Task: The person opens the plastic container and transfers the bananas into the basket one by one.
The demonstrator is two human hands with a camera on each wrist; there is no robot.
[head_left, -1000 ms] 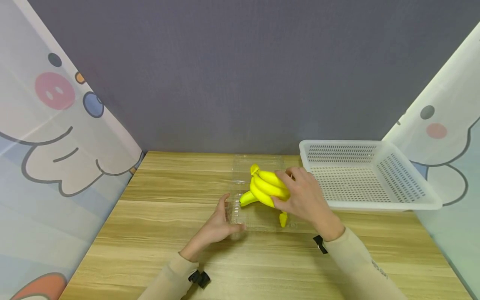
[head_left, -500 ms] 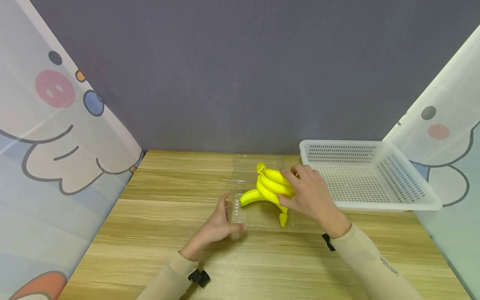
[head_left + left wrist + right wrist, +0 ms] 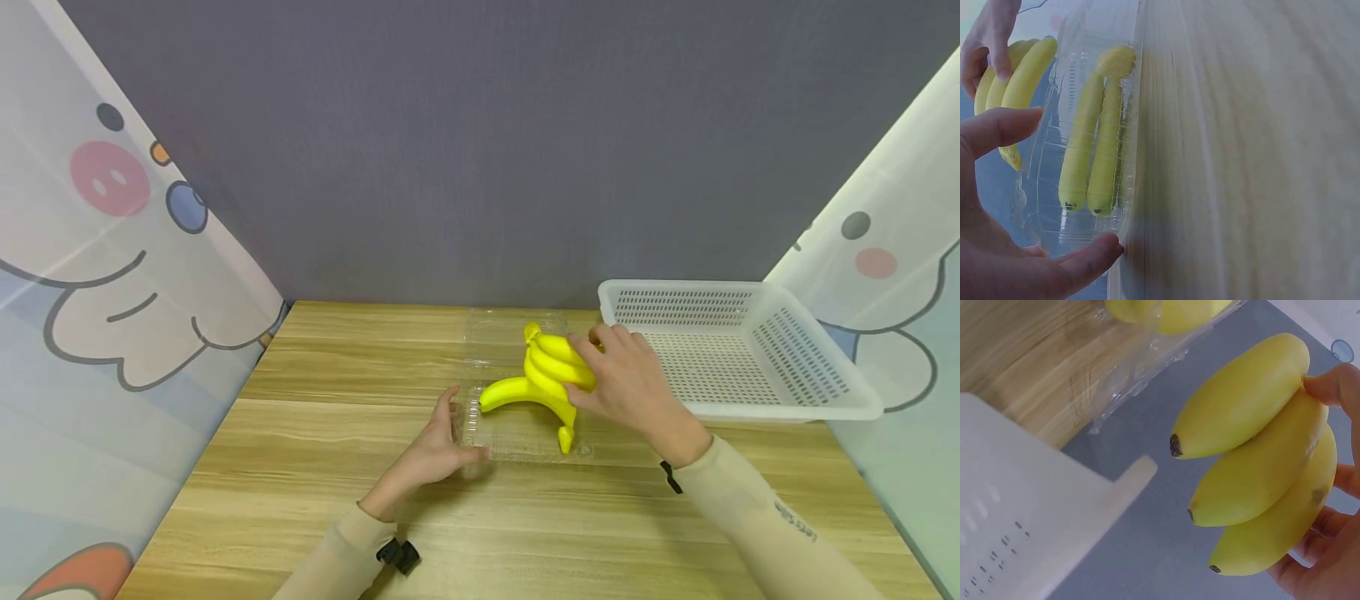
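My right hand [image 3: 626, 379] grips a bunch of yellow bananas [image 3: 1260, 456], raised over the right part of a clear plastic clamshell box [image 3: 517, 450]. In the right wrist view three blunt banana ends point away from the fingers. Another bunch of bananas [image 3: 1094, 137] lies inside the box, partly hidden in the head view by the held one. My left hand [image 3: 438, 450] holds the box at its left end, thumb at the near corner and fingers along the far side. The box's open lid [image 3: 487, 337] lies behind it, toward the wall.
A white perforated plastic basket [image 3: 757, 410] stands at the back right, just beyond my right hand. A grey wall [image 3: 480, 150] rises behind the wooden table [image 3: 322, 467], with cartoon-printed panels [image 3: 112, 275] at both sides.
My right hand has moved a little to the right with its bunch of bananas, uncovering more of the bunch in the box. My left hand and the box have stayed in place.
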